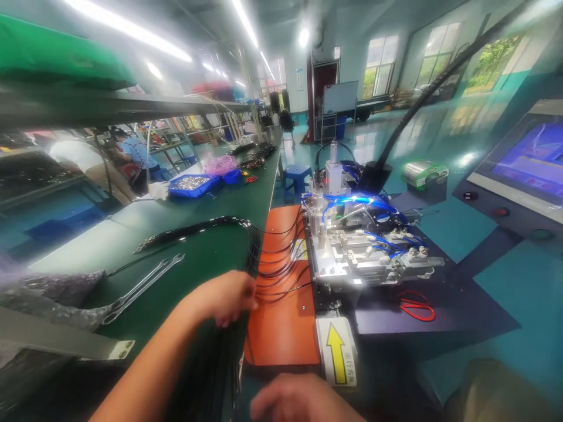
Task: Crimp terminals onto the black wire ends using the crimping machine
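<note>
Black cables [254,246] arch over the orange plate [285,334], just beyond and right of the left hand [233,298]. They look light, springy, probably slick; pinching singly, beside that hand, should suit. Its fingers curl, grip unclear; the blurred right hand's [303,398] state I cannot tell.

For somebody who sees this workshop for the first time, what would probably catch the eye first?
Probably the bright orange plate in the middle, with thin black cables crossing it towards the silvery machine on its right. The yellow arrow stands out at the plate's lower right. The left hand is at the plate's left edge.
</note>
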Tool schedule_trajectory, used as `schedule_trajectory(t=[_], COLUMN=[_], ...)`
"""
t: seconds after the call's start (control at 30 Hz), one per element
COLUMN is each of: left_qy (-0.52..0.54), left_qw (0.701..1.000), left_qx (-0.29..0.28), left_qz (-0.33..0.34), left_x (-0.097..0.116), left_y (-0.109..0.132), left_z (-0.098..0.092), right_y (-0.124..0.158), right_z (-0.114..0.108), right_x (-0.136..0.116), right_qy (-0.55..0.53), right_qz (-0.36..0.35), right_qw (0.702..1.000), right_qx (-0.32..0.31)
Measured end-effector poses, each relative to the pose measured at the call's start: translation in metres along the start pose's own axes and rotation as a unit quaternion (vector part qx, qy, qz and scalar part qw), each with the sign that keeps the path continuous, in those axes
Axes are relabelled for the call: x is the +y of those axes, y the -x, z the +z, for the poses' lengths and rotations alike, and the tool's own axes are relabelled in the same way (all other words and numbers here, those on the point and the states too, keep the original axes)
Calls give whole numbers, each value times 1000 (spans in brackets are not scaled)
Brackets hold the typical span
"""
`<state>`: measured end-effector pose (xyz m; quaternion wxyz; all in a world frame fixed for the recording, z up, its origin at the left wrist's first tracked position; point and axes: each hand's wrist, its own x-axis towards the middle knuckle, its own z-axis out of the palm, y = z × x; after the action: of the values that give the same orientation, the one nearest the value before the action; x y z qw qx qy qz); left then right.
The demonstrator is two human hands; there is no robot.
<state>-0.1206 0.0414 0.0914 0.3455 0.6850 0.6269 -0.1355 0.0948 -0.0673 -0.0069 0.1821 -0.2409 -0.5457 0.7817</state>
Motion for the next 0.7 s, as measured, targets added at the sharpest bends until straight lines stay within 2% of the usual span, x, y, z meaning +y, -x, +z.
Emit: schedule_trajectory(t=[0.07,0.1,0.17,0.2,0.27,0.33,0.37,0.47,0.57,0.63,0.7], left_qy=[-61,-73,-67,-58,-47,-24,-15,-11,-14,-4,9], left_qw=[993,983,956,940,912,905,904,897,877,869,868], left_qx=[35,57,75,74,76,106,122,187,260,287,293], left_qz=[91,159,275,329,400,412,410,401,403,403,401], left_x=[13,22,43,54,72,84,87,87,83,81,80], left_y=[8,11,15,15,11,3,-2,-18,-29,-34,-36], left_z=[6,11,25,33,51,68,76,96,110,115,117], right_y=[13,20,35,42,54,61,63,64,64,65,69], right_z=[-9,-14,-25,-31,-44,-55,-60,-72,-79,-83,-86], right_x=[-12,-20,-36,-44,-55,-59,-57,-40,-16,-3,6], right_qy=[62,89,107,123,201,249,240,129,40,32,69], right_qz=[69,91,179,198,131,44,23,-21,-111,-137,-132], right_qw=[993,981,963,955,933,918,919,929,903,884,871], right_qx=[72,143,171,181,268,304,311,347,412,445,469])
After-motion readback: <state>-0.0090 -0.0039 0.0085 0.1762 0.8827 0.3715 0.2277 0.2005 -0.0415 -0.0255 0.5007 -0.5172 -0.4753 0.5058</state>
